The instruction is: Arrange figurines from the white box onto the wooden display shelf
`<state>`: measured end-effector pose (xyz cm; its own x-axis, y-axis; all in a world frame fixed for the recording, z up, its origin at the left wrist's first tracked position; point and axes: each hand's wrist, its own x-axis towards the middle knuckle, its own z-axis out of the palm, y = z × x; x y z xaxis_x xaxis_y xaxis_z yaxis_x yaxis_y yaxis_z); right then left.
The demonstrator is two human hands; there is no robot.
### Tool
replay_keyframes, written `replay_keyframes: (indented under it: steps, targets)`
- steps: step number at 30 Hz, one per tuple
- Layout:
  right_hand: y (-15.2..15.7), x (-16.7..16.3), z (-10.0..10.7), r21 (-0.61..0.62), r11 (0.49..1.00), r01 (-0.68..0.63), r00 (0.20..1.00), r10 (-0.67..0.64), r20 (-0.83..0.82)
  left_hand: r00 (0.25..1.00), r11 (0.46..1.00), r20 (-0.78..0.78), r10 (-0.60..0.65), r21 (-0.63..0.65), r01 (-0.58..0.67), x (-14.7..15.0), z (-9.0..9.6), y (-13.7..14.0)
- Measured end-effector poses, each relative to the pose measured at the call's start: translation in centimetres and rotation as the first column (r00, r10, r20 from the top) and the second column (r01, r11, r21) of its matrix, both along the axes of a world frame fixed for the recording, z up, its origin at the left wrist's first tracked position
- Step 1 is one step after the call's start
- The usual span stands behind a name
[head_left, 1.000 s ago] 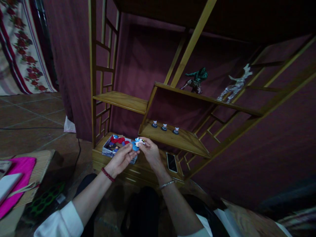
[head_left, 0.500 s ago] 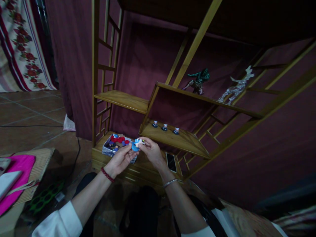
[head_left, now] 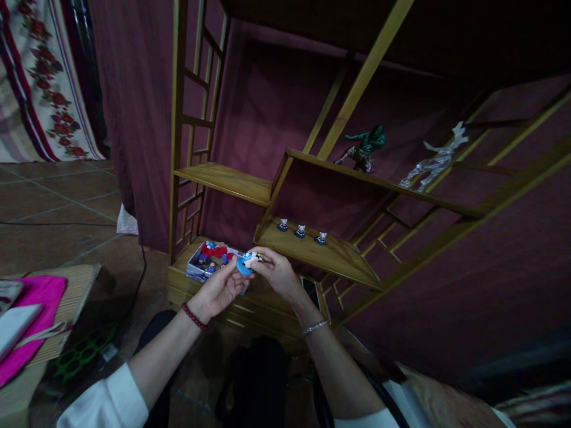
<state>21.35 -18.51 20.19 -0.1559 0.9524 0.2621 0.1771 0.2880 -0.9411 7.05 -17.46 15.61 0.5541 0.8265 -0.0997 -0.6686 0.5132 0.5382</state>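
Observation:
Between my two hands is a small white and blue figurine on a round blue base [head_left: 244, 266]. My left hand [head_left: 222, 289] pinches the base from the left. My right hand [head_left: 277, 272] grips the figurine's upper part from the right, its fingertips partly hiding it. Just behind my left hand, a box [head_left: 195, 271] holds several small red, blue and dark figures. On the shelf [head_left: 307, 252] beyond my right hand, three little figurines on dark bases stand in a row, the middle one [head_left: 300, 231] among them.
A green-and-brown figure [head_left: 364, 148] and a clear deer-like figure [head_left: 435, 159] stand on the higher shelf. A tablet or phone [head_left: 311, 291] lies low behind my right wrist. At left, a mat-topped table [head_left: 80, 285] carries a pink cloth [head_left: 49, 297]. Wooden uprights frame the shelves.
The view has shifted slightly, so the shelves sit a little further right. Both hands keep hold of the figurine, which is tilted slightly differently and shows more of its blue base.

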Motion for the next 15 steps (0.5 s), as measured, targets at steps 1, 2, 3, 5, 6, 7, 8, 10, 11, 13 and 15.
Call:
replay_keyframes:
  steps: [1,2,3,5,6,7,8,10,11,13,15]
  targets:
    - [-0.01,0.00,0.05,-0.004,1.000,-0.006,1.000,0.006,0.010,1.000,1.000,0.004,-0.005,-0.007,0.005,-0.07,0.11,-0.07]
    - [-0.02,-0.01,0.09,-0.008,1.000,-0.013,1.000,0.013,0.020,1.000,1.000,0.004,-0.010,-0.017,0.010,-0.13,0.22,-0.14]
    - [-0.03,-0.02,0.12,-0.011,1.000,-0.018,0.999,0.019,0.030,1.000,0.999,0.003,-0.014,-0.029,0.014,-0.20,0.33,-0.22]
    - [-0.10,-0.05,0.18,-0.011,1.000,-0.028,0.998,0.029,0.047,1.000,0.998,-0.004,-0.022,-0.057,0.022,-0.32,0.54,-0.35]
    - [-0.15,-0.08,0.22,-0.009,0.999,-0.033,0.998,0.033,0.052,1.000,0.997,-0.006,-0.025,-0.070,0.025,-0.38,0.64,-0.41]
    - [-0.20,-0.11,0.27,-0.006,0.999,-0.036,0.998,0.036,0.055,1.000,0.996,-0.008,-0.028,-0.082,0.028,-0.44,0.73,-0.46]
    - [-0.25,-0.14,0.32,-0.003,0.999,-0.041,0.997,0.041,0.060,0.999,0.995,-0.009,-0.033,-0.094,0.032,-0.50,0.82,-0.50]
    - [-0.33,-0.19,0.41,0.002,0.999,-0.051,0.996,0.051,0.078,0.999,0.992,-0.005,-0.048,-0.113,0.048,-0.60,0.94,-0.52]
    - [-0.36,-0.21,0.43,0.006,0.998,-0.055,0.994,0.054,0.093,0.998,0.991,0.000,-0.056,-0.120,0.056,-0.63,0.96,-0.51]
    - [-0.37,-0.22,0.42,0.024,0.998,-0.053,0.990,0.050,0.130,0.998,0.990,0.014,-0.064,-0.124,0.065,-0.68,0.92,-0.47]
    - [-0.34,-0.22,0.34,0.051,0.998,-0.039,0.985,0.029,0.168,0.998,0.990,0.028,-0.061,-0.123,0.064,-0.67,0.78,-0.43]
